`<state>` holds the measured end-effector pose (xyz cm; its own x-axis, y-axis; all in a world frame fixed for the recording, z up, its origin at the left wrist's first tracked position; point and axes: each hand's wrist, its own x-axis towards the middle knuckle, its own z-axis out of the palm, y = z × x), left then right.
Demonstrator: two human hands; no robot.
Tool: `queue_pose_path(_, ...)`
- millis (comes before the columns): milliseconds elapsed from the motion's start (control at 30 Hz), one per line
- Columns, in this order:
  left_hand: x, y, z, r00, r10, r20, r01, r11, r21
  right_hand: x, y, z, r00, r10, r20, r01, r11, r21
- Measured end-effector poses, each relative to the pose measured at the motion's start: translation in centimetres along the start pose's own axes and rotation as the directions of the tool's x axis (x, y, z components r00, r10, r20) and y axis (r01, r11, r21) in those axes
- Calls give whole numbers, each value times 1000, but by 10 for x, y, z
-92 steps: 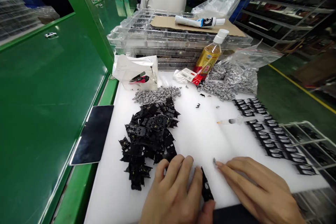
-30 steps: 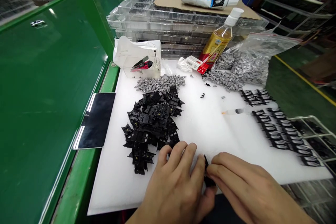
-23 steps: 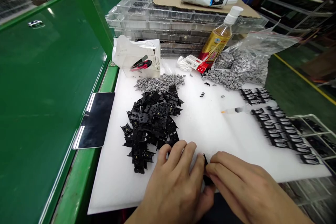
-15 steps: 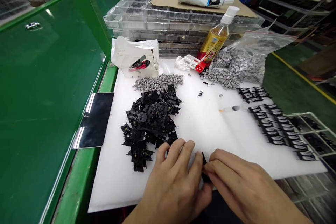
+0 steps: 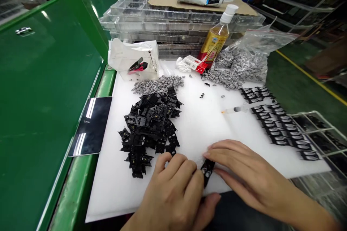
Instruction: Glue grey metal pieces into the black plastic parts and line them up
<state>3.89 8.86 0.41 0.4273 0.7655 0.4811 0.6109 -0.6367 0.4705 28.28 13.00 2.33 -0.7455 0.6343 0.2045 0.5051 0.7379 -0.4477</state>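
Observation:
Near the front edge of the white foam board (image 5: pixel 195 122), a small black plastic part (image 5: pixel 207 169) with two round pale spots stands between my hands. My left hand (image 5: pixel 173 191) is curled against its left side, with the thumb below. From the right, my right hand (image 5: pixel 249 177) has its fingertips at the upper end and its thumb by the right side. The fingers partly hide the part. Left of my hands lies a heap of black plastic parts (image 5: pixel 151 122), with a pile of small grey pieces (image 5: pixel 158 85) just behind it.
Rows of black parts with grey pieces (image 5: pixel 273 122) lie at right, near a syringe (image 5: pixel 235 109). Behind are a clear bag of grey pieces (image 5: pixel 241 68), a bottle (image 5: pixel 214 43), a tool box (image 5: pixel 135 57) and stacked clear trays (image 5: pixel 168 25). A tablet (image 5: pixel 92 126) lies at left.
My right hand has shifted upward and its fingers have opened out from the black part, so more of the part shows. The whole view has slid slightly left.

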Motion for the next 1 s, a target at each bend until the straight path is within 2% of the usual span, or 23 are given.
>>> queue_pose_path(167,-3,-1,5,1000,-7,-4,7,999,45,-5,-1,1,997,-47,-65,41,995,-93)
queue_pose_path(333,-3,-1,5,999,-30,-31,31,999,34,-7,1,4,995,-87,-43,81,989,-128)
queue_pose_path(667,-4,0,8,999,-6,-46,8,999,54,-6,3,5,991,-133,-23,128,980,-153)
queue_pose_path(800,-5,-1,7,999,-31,-43,33,998,52,-7,3,6,992,-116,-58,108,986,-124)
queue_pose_path(1000,-3,-3,4,999,25,-32,-24,999,44,-23,7,17,992,-57,-113,61,998,28)
